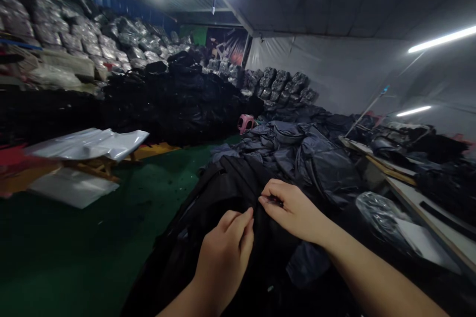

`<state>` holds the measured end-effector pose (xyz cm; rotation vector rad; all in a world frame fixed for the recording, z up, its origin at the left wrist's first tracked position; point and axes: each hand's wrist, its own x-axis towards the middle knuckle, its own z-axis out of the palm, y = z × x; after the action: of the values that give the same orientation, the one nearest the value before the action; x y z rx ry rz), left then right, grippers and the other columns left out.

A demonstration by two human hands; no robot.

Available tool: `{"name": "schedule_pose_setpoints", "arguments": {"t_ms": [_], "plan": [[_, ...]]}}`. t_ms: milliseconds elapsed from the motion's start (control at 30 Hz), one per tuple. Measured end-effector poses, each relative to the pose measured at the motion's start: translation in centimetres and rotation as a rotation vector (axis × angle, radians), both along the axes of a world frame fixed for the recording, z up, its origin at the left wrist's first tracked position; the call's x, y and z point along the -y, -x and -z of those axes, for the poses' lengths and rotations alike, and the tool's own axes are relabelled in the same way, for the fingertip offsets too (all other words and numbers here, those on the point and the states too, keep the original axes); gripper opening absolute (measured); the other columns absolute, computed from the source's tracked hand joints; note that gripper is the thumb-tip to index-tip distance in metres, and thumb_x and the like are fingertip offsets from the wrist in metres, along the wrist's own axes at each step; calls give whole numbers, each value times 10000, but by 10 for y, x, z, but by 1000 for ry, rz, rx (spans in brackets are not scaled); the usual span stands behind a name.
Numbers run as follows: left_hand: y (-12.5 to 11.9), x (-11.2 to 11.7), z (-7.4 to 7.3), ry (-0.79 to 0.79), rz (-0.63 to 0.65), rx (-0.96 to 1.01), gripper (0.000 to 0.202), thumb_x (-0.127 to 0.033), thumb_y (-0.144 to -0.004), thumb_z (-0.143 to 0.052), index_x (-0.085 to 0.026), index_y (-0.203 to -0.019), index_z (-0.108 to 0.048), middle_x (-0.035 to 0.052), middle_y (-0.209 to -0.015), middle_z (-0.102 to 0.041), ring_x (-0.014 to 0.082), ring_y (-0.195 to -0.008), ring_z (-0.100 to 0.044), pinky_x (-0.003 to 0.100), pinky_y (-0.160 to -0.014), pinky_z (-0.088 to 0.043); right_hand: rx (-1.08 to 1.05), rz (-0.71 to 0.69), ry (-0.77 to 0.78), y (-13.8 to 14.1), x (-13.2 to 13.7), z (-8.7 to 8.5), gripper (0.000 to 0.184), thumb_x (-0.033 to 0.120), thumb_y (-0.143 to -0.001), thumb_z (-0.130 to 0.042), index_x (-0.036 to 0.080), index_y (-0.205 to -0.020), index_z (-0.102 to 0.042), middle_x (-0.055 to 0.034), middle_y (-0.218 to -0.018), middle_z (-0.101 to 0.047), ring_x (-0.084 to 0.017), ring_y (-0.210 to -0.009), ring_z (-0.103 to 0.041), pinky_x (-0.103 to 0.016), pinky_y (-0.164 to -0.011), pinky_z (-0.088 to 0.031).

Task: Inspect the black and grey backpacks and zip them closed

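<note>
A black fabric bag [232,178], which looks like a backpack, lies in front of me. My left hand [225,247] is closed over it, thumb and fingers pinched together at the dark cloth. Just right of that, and a little farther away, my right hand [292,208] is curled with its fingertips pinched over the same bag. Something small and dark shows inside its grip, too unclear to name. The two sets of fingertips are close but apart. Dark cloth hides what lies between them.
Heaped dark bags [293,143] lie beyond the black one. On the right runs a long table [439,208] with clear plastic [383,218] beside it. At left, a low stand carries a silvery sheet [92,143] above the green floor [148,198]. A pink stool [246,123] stands farther back.
</note>
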<state>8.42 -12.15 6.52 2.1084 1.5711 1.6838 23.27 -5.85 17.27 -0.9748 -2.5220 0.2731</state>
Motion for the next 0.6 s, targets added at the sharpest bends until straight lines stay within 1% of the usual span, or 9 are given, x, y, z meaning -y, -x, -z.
{"name": "schedule_pose_setpoints", "arguments": {"t_ms": [67, 133, 200, 267, 333, 400, 500, 600], "plan": [[1, -1, 1, -24, -30, -21, 270, -174, -858, -483, -211, -1107, -581, 53, -907, -646, 136, -786, -625, 214, -717, -475, -2, 8, -1, 1, 0, 1, 152, 223, -859, -496, 186, -715, -529, 8, -734, -506, -115, -657, -491, -245, -609, -375], [1, -2, -2, -24, -42, 7, 205, -163, -846, -489, -199, -1013, -602, 44, -870, -645, 131, -756, -621, 211, -690, -468, -4, 12, 1, 1, 0, 1, 142, 221, -860, -497, 186, -728, -540, 6, -741, -511, -116, -662, -495, -247, -615, -379], [1, -4, -8, 4, -40, 86, 142, -143, -820, -494, -193, -898, -602, 29, -798, -630, 127, -699, -602, 214, -650, -455, -8, 6, 7, 2, 1, 1, 118, 219, -858, -503, 187, -757, -555, 0, -769, -525, -119, -675, -504, -251, -625, -388], [2, -5, -14, 63, -14, 210, 116, -124, -787, -496, -197, -816, -582, 8, -730, -599, 118, -634, -563, 217, -607, -434, -12, -2, 9, 2, 2, 1, 82, 224, -854, -512, 190, -805, -568, -10, -817, -543, -124, -699, -518, -255, -639, -399], [4, -7, -20, 148, 63, 381, 101, -126, -773, -487, -202, -765, -554, -10, -685, -565, 110, -597, -523, 214, -571, -412, -13, -2, 8, 1, 4, 1, 71, 242, -853, -520, 197, -870, -573, -21, -872, -556, -132, -728, -531, -260, -654, -412], [5, -7, -22, 244, 182, 590, 95, -144, -782, -470, -204, -728, -521, -27, -646, -523, 99, -566, -479, 204, -529, -383, -5, 2, 0, 0, 5, 4, 106, 263, -853, -525, 204, -932, -566, -28, -920, -559, -138, -752, -542, -265, -673, -423], [7, -7, -19, 341, 341, 903, 104, -165, -793, -455, -199, -698, -480, -48, -609, -469, 75, -512, -388, 187, -482, -324, 8, 4, -25, -1, 4, 9, 164, 275, -844, -540, 212, -996, -547, -30, -981, -552, -144, -788, -555, -277, -716, -434], [6, -7, -17, 401, 427, 1123, 129, -169, -784, -455, -184, -656, -459, -56, -577, -435, 59, -476, -308, 184, -465, -275, -3, -7, -38, -2, 3, 17, 203, 303, -846, -540, 214, -1028, -526, -35, -1013, -541, -150, -817, -559, -284, -737, -440]]}}
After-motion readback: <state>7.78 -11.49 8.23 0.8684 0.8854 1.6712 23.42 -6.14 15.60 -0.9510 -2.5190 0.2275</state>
